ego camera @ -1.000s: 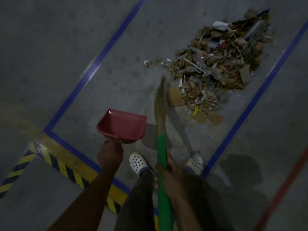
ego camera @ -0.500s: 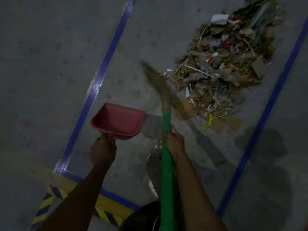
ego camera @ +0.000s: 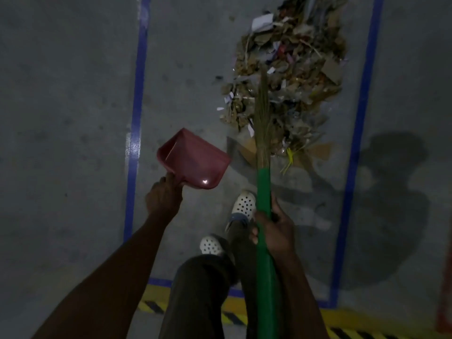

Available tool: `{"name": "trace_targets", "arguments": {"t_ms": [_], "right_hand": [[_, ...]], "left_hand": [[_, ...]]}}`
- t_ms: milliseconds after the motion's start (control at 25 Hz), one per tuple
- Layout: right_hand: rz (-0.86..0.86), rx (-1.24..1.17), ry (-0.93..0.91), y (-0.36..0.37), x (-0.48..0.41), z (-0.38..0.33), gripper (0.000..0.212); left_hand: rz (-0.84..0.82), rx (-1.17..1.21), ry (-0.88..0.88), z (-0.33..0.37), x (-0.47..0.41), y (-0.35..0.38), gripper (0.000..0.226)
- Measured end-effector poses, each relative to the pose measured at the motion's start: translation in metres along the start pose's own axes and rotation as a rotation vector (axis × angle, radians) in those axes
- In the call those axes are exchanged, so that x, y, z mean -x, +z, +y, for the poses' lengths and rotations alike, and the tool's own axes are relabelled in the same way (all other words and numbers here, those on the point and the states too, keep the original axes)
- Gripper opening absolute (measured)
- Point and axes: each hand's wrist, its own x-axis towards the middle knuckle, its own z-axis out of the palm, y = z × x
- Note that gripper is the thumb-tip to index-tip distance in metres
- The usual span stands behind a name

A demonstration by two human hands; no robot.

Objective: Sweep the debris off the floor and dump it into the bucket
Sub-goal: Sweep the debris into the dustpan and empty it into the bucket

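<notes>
On the grey concrete floor (ego camera: pixel 61 118) in front of me lies one pile of debris (ego camera: pixel 291 77): dry leaves, torn cardboard, paper scraps and a yellow strap (ego camera: pixel 289 156), between two blue tape lines (ego camera: pixel 137 106) that run away from me. A third blue line crosses near my feet, and beside it is one yellow-and-black hazard stripe (ego camera: pixel 342 321). I have one broom (ego camera: pixel 263 113). My right hand (ego camera: pixel 275 228) is wrapped round its green handle, and its brown bristles lie across the near left part of the pile. I have one red dustpan (ego camera: pixel 195 160). My left hand (ego camera: pixel 165 195) grasps its handle and holds it tilted, with the open mouth facing away from me, just left of the broom and near the pile's near edge. I cannot tell whether its lip touches the floor. The paper scraps are too small and dim to read. My two white perforated clogs (ego camera: pixel 243 204) stand between the dustpan and the broom handle, one ahead of the other. My shadow (ego camera: pixel 391 204) falls across the right blue line.
</notes>
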Motion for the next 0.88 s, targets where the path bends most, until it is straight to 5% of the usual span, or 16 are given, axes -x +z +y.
{"name": "trace_targets", "arguments": {"t_ms": [280,520,880], "right_hand": [[0.042,-0.052,-0.02,0.041,-0.017,0.011,0.066],[-0.072,0.166,0.086,0.083,-0.008,0.02,0.077],[0.423,0.014,-0.142,0.12,0.006,0.093,0.076]], "left_hand": [[-0.05,-0.083,0.173,0.011,-0.039,-0.008,0.039],[-0.065,-0.148,0.235,-0.01,-0.051,-0.022,0.037],[-0.02,-0.495,0.566,-0.107,-0.106,-0.061,0.033]]}}
